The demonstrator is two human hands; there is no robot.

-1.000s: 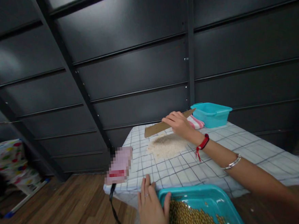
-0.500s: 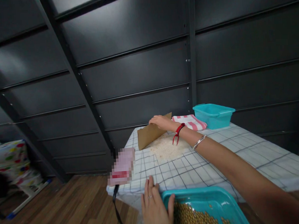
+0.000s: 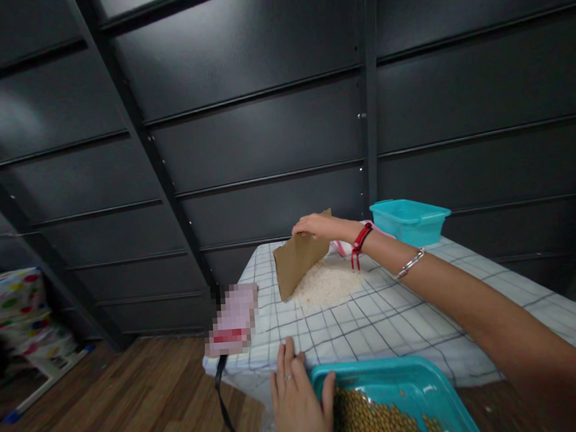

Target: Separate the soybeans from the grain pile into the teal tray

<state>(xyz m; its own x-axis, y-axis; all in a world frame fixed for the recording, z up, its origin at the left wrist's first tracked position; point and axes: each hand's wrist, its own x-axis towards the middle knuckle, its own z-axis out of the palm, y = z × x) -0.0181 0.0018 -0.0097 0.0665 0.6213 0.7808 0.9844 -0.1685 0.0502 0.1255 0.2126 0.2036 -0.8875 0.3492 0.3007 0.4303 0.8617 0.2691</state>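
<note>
My right hand (image 3: 318,227) reaches across the table and grips the top edge of a brown cardboard piece (image 3: 296,261), which stands on edge against the left side of a pile of white rice (image 3: 327,284) on the checked tablecloth (image 3: 398,313). A red cord and a silver bangle sit on that wrist. My left hand (image 3: 298,399) rests flat, fingers together, on the near left corner of a teal tray (image 3: 413,381) filled with tan beans (image 3: 376,424).
A teal tub (image 3: 409,220) and a pink striped cloth (image 3: 342,246) lie at the table's far end. A blurred pink object (image 3: 232,318) with a black strap (image 3: 225,404) hangs at the table's left edge. Dark metal panels stand behind; wooden floor and colourful boxes (image 3: 13,307) lie left.
My right hand has swung the cardboard from lying flat above the rice to standing upright at the pile's left side. My left hand has stayed on the tray.
</note>
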